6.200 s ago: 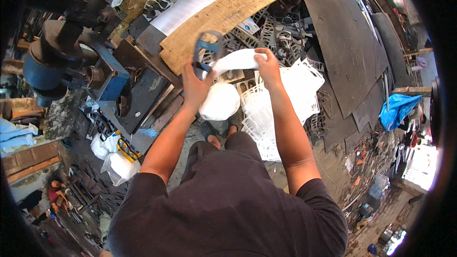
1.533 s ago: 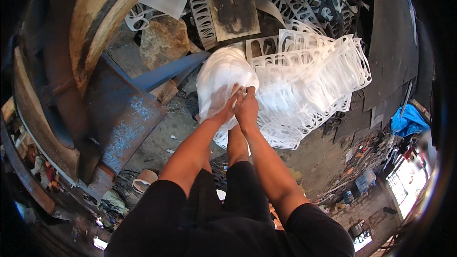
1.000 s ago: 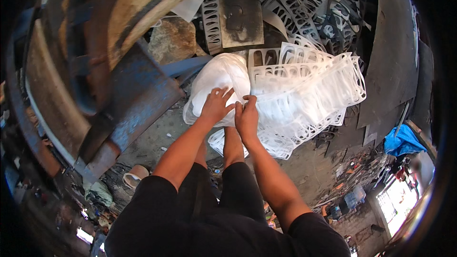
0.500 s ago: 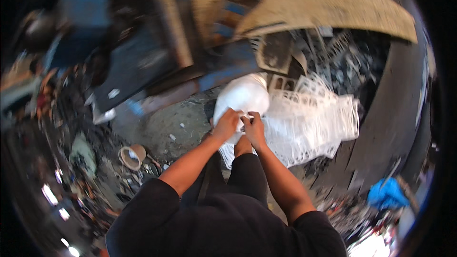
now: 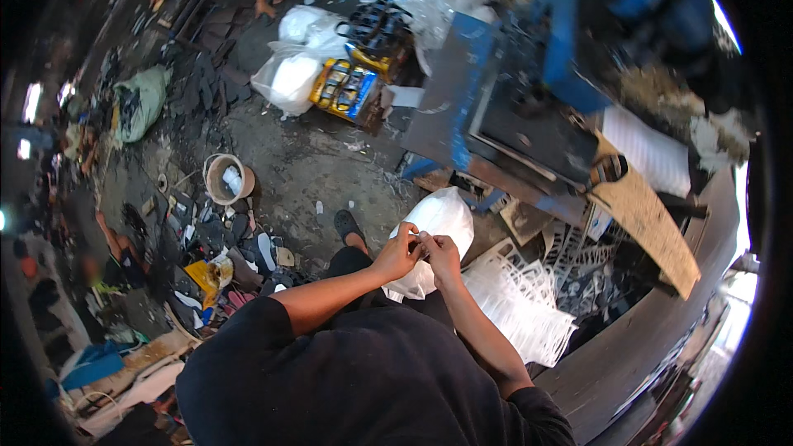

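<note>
A full, bulging white plastic bag (image 5: pixel 446 213) stands in front of my legs. My left hand (image 5: pixel 398 253) and my right hand (image 5: pixel 443 259) meet over its near side, fingertips pinched together on what looks like the bag's gathered neck. The gripped bit itself is mostly hidden by my fingers. To the right of the bag lies a heap of white cut-out sheets (image 5: pixel 520 306) full of holes, close to my right forearm.
A blue-edged metal machine table (image 5: pixel 450 107) stands ahead, with a curved tan board (image 5: pixel 652 223) at right. A bucket (image 5: pixel 216 182) sits left among scattered sandals and scraps. Yellow-and-blue packs (image 5: pixel 345 89) and white bags (image 5: pixel 297 74) lie farther off. Other people are at the far left.
My view has swung to the left, bringing the packs, bucket and other people more into sight. Both hands stay together at the white bag, fingers still pinched.
</note>
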Tool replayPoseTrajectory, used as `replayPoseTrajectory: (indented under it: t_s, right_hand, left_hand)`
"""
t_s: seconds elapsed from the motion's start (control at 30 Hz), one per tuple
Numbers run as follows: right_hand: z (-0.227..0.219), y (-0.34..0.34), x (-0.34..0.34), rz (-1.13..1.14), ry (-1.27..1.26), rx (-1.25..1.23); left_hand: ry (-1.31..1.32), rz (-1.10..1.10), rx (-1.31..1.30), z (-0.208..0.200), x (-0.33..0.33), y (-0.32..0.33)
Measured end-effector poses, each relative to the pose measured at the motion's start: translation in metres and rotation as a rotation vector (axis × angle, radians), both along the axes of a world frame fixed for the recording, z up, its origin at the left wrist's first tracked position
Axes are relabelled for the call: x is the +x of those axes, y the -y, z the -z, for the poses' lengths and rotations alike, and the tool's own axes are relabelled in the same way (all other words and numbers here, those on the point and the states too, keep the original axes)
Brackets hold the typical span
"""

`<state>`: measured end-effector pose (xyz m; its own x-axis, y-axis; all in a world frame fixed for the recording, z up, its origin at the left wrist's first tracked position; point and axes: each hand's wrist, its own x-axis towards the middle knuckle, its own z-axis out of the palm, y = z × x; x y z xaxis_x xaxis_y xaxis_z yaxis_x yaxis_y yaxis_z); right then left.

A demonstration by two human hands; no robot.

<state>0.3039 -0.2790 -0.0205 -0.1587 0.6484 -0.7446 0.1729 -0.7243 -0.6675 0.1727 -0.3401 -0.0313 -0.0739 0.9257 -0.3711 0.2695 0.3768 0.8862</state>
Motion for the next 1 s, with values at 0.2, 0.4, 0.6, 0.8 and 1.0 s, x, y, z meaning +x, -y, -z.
replayPoseTrajectory:
  t_s: [0.2, 0.4, 0.6, 0.8, 1.0]
  right_hand:
    - [-0.019, 0.008, -0.171, -0.243, -0.012, 0.124]
    - [-0.087, -0.009, -0.391, -0.350, -0.348, 0.180]
    - [-0.164, -0.050, -0.581, -0.456, -0.472, 0.359]
    - [-0.155, -0.122, -0.724, -0.344, -0.578, 0.354]
    - [-0.055, -0.195, -0.819, -0.348, -0.514, 0.365]
  left_hand:
    - [-0.084, -0.292, 0.118, -0.046, -0.151, 0.036]
    - [-0.714, -0.313, 0.293, -0.145, -0.311, 0.056]
    - [-0.934, -0.652, 0.395, -0.168, -0.495, 0.024]
    - [-1.083, -0.698, 0.503, -0.175, -0.631, -0.063]
    - [-1.014, -0.695, 0.434, -0.084, -0.730, -0.137]
